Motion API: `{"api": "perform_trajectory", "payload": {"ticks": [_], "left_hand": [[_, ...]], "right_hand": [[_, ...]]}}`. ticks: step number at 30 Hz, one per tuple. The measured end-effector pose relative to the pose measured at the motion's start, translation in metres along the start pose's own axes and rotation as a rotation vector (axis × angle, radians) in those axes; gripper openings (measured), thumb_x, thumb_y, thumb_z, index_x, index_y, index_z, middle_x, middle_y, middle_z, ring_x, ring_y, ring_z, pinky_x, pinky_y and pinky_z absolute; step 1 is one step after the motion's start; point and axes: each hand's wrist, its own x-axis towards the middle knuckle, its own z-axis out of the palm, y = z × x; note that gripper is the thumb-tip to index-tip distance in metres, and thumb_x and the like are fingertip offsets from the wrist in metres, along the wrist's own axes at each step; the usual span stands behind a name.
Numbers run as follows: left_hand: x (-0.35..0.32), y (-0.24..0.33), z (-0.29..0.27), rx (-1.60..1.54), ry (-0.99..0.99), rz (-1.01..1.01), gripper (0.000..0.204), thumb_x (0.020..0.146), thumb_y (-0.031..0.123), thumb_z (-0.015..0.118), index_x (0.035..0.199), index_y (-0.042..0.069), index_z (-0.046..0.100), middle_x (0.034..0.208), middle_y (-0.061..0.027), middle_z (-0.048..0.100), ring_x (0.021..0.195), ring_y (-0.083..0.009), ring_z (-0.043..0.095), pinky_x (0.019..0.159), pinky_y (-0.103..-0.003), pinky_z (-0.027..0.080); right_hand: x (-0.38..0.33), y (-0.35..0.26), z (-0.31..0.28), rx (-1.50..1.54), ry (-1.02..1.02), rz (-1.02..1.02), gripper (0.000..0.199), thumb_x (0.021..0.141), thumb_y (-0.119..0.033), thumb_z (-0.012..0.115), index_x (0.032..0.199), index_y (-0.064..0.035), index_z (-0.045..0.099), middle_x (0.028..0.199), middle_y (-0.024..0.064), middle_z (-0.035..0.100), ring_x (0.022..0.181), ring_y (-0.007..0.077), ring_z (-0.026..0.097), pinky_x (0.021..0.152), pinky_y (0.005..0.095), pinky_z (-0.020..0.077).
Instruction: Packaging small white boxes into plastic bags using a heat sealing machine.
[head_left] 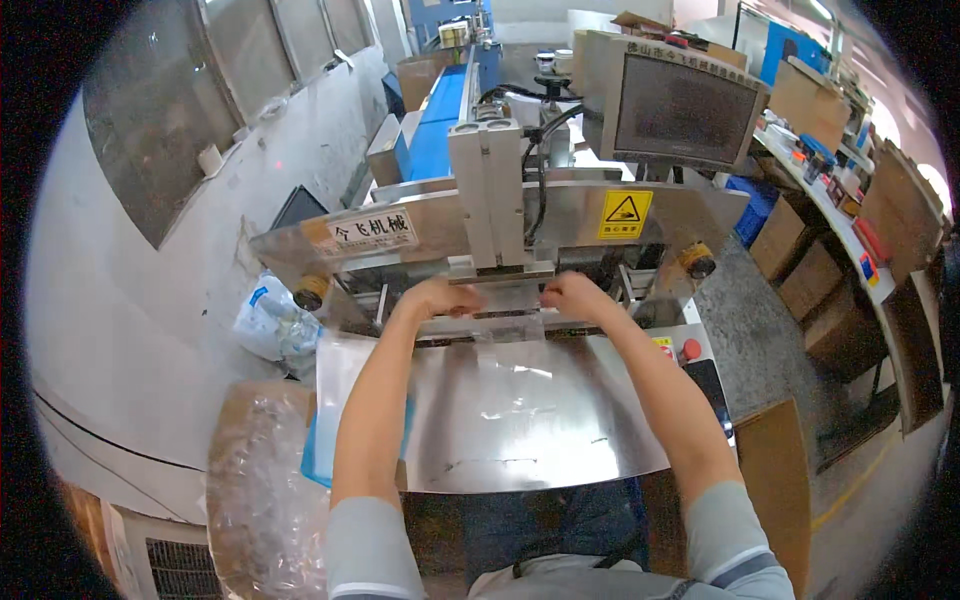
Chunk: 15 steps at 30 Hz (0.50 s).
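Both arms reach forward over a shiny metal table plate (520, 420) to the front of a machine. A transparent plastic film (510, 298), probably a bag, spans the gap between my hands, and its lower part seems to hang onto the plate. My left hand (438, 298) is closed, pinching the film's left side; its fingertips are slightly blurred. At the right side, my right hand (578, 297) is closed in a pinch too. Just above the film stands the machine's upright metal column (487, 195). The film's exact edges are hard to make out.
A red button (691, 349) and a dark phone-like slab (706, 388) are right of the plate. Down left is a cardboard box (240, 430) of transparent plastic pieces. Beyond the machine's metal guard (560, 220) are a blue conveyor (445, 105) and a monitor (685, 108).
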Motion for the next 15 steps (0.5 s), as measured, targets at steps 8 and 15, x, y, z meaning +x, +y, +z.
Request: {"api": "perform_trajectory", "payload": {"ticks": [8, 15], "left_hand": [[0.013, -0.047, -0.011, 0.185, 0.141, 0.278, 0.048, 0.074, 0.034, 0.085, 0.106, 0.001, 0.07, 0.097, -0.0117, 0.072, 0.09, -0.0263, 0.067, 0.077, -0.04, 0.054], [-0.134, -0.009, 0.177, 0.703, 0.664, 0.291, 0.043, 0.089, 0.025, 0.062, 0.12, -0.004, 0.058, 0.128, -0.0273, 0.056, 0.12, -0.0439, 0.052, 0.102, -0.055, 0.04]], "right_hand": [[-0.007, -0.112, 0.044, -0.375, 0.025, -0.087, 0.042, 0.09, -0.028, 0.058, 0.123, -0.0023, 0.061, 0.131, 0.0187, 0.06, 0.121, 0.0352, 0.058, 0.102, 0.0431, 0.0464], [-0.034, -0.086, 0.054, -0.416, 0.198, -0.038, 0.058, 0.086, -0.03, 0.067, 0.134, -0.0019, 0.052, 0.14, 0.0219, 0.052, 0.129, 0.0374, 0.051, 0.108, 0.0485, 0.0394]]}}
